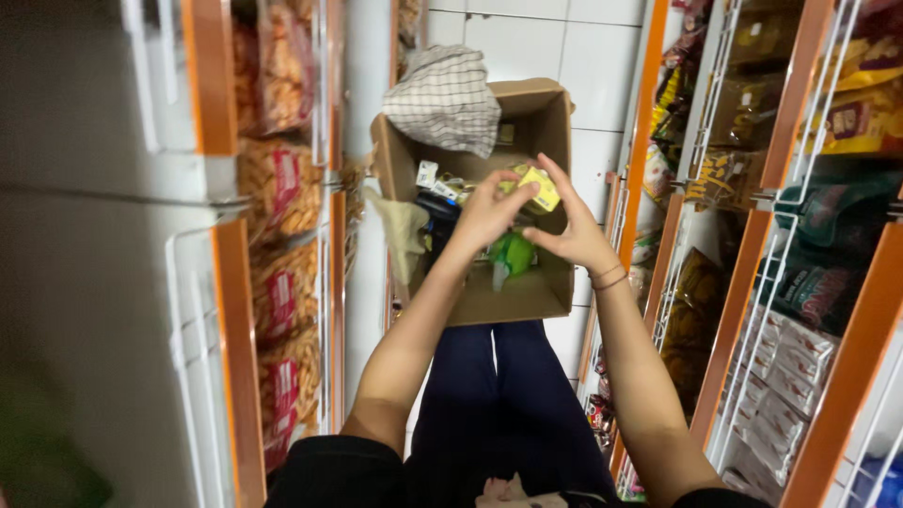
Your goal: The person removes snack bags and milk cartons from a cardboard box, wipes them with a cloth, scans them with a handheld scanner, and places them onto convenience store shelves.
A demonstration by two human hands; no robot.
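Pinching the small yellow packet (538,189) between fingertips of both hands, left hand (486,214) and right hand (576,235), above the cardboard box (527,292) at frame centre, it could slip into the clutter.

You've got white floor tiles (602,56) running down the aisle, and an open cardboard box (550,132) sits right on them between the orange-trimmed wire racks. A checked cloth (447,99) is draped over the box's far rim.
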